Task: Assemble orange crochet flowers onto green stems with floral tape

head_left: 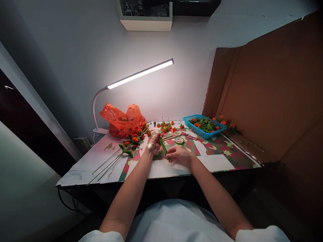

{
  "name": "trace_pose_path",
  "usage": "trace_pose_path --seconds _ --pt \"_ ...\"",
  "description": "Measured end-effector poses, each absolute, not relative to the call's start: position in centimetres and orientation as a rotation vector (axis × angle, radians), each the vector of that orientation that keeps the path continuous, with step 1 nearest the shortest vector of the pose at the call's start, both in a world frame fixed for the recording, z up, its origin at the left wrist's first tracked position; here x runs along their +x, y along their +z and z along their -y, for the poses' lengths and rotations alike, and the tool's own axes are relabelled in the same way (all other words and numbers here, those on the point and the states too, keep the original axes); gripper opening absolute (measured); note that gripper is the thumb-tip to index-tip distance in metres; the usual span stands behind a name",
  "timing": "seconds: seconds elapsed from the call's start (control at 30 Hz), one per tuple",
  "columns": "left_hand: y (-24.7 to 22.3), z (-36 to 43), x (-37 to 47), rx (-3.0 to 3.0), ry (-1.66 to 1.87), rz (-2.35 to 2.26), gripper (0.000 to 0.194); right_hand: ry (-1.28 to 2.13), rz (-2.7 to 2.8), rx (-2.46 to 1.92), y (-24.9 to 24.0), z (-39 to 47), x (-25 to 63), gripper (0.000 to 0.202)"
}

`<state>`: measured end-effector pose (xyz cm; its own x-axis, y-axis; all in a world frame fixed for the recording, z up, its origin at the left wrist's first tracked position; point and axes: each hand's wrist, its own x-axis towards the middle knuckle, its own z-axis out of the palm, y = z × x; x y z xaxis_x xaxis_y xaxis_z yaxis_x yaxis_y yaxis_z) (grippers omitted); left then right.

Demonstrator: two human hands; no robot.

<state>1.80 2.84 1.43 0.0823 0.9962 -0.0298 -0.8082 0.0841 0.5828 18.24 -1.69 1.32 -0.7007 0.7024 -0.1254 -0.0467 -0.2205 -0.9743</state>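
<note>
A long thin green strip (163, 146) is stretched between my hands over the near part of the table. My left hand (154, 144) pinches its upper end, and my right hand (177, 153) grips the lower end. Just beyond them lie rolls of green tape (179, 140) and paler tape (178, 133), thin sticks (169, 137) and pink-handled scissors (190, 136). Several small orange flowers (166, 127) with green stems rest farther back. Long-stemmed orange flowers (135, 138) with green leaves lie to the left of my hands.
An orange plastic bag (121, 124) stands at the back left beside a lit lamp (141, 73). At the back right, a blue basket (206, 135) holds green pieces and orange flowers. A cardboard sheet (264, 87) borders the right side; a shelf (146, 25) hangs above.
</note>
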Motion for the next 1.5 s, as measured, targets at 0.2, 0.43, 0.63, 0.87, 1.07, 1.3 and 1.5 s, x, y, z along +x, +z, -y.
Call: trace_pose_path --seconds 0.2,0.43,0.63,0.87,1.07,1.3,1.5 --pt "1.6 -2.6 1.5 0.361 1.396 -0.523 0.015 1.957 1.574 -0.768 0.9 1.4 18.3 0.04" --pt "1.6 -2.6 1.6 0.388 1.427 -0.492 0.014 1.98 1.558 -0.791 0.6 1.4 18.3 0.041" --pt "1.2 -2.8 1.1 0.395 1.385 -0.476 0.013 2.005 1.539 -0.789 0.4 1.4 18.3 0.04" --pt "1.0 -3.0 0.7 0.396 1.369 -0.491 0.018 1.996 1.596 -0.803 0.3 1.4 18.3 0.039" --pt "1.1 -3.1 0.9 0.439 1.402 -0.533 0.017 2.019 1.65 -0.802 0.5 1.4 18.5 0.041" --pt "1.5 -2.8 1.3 0.343 1.409 -0.496 0.014 2.044 1.578 -0.735 0.2 1.4 18.4 0.038" --pt "1.6 -3.0 0.9 0.319 1.46 -0.536 0.006 2.102 1.482 -0.774 0.4 1.5 18.6 0.033"
